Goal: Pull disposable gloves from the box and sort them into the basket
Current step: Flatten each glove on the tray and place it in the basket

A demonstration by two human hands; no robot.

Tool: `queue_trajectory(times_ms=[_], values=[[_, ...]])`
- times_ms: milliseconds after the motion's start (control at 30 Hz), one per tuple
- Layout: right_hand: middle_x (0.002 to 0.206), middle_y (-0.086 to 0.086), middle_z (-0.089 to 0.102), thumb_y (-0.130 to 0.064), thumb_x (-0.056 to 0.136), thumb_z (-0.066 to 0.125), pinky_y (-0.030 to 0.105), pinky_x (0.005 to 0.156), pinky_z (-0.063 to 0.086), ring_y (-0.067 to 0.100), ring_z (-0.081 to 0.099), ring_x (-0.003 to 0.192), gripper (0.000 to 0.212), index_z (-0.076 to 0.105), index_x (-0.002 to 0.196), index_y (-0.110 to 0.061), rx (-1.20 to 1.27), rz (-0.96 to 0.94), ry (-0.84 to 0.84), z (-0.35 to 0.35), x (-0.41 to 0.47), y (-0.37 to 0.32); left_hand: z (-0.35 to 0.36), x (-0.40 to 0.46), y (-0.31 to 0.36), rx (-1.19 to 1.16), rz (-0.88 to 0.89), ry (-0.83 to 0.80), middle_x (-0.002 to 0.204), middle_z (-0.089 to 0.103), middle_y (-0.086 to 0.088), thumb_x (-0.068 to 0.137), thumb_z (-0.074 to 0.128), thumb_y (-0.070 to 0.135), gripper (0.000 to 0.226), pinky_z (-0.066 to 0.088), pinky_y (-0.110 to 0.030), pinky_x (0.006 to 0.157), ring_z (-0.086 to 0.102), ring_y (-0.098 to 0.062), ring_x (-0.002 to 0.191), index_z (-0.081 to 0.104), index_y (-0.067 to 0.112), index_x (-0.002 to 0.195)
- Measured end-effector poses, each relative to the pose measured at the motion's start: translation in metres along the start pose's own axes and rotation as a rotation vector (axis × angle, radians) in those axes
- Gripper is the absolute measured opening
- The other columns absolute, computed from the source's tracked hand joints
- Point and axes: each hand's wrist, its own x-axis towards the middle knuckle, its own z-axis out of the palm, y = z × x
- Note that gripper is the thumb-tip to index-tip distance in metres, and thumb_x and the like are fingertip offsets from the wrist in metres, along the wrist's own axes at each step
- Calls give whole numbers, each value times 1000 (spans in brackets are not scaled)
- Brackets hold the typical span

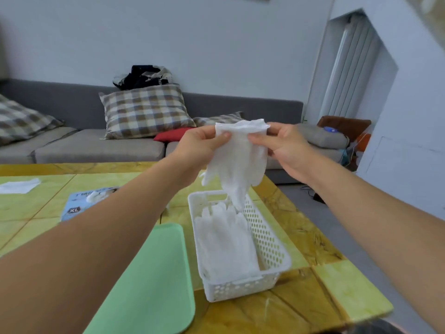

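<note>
both hands (204,145) pinch crinkly translucent glove (238,160).

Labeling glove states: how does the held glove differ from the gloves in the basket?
The held glove hangs upright in the air, fingers down; the basket gloves lie flat, stacked. The left hand and right hand pinch the held glove's cuff; nothing touches the basket gloves. Both are thin, translucent white.

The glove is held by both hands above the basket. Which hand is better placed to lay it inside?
Probably the right hand: it pinches the glove cuff more directly above the white basket, whereas the left hand reaches in from over the green tray.
</note>
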Motion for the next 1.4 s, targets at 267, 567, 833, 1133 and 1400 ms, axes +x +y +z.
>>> queue_trajectory(times_ms=[267, 567, 833, 1133, 1400], values=[[87, -1, 77, -4, 80, 82, 37, 84, 57, 11, 70, 80, 10, 77, 87, -11, -466, 100, -349, 6, -71, 126, -15, -58, -113, 581, -36, -293, 87, 77, 10, 90, 74, 10, 15, 54, -24, 78, 70, -7, 80, 81, 23, 92], [107, -16, 73, -15, 83, 68, 28, 93, 55, -2, 65, 100, 31, 76, 109, -28, -1007, 238, -920, 18, -87, 88, 16, -72, -97, 1192, -187, -944, 114, 72, 5, 90, 59, 13, 33, 54, -36, 97, 65, -15, 106, 72, 28, 116], [88, -14, 64, -14, 87, 75, 14, 68, 46, 5, 63, 86, 20, 76, 106, -18, -1032, 134, -652, 47, -40, 102, 6, -57, -99, 1632, 13, -517, 109, 66, -2, 96, 54, 39, 26, 44, -34, 84, 62, -25, 100, 69, 22, 110], [137, 11, 52, -17, 74, 87, 44, 88, 55, 30, 61, 112, 122, 0, 160, -22, -981, 246, -247, 75, -18, 137, 17, -55, -118, 1683, -219, -644, 123, 61, -1, 86, 70, 55, 60, 19, -46, 121, 55, -23, 121, 57, 18, 131], [152, -1, 39, -36, 62, 95, 38, 107, 44, 24, 39, 141, 109, 35, 152, -24, -1240, 236, -615, 68, -43, 127, -8, -53, -118, 1576, -209, -622, 122, 62, -1, 90, 61, 58, 52, 32, -43, 107, 54, -24, 119, 61, 21, 127]])
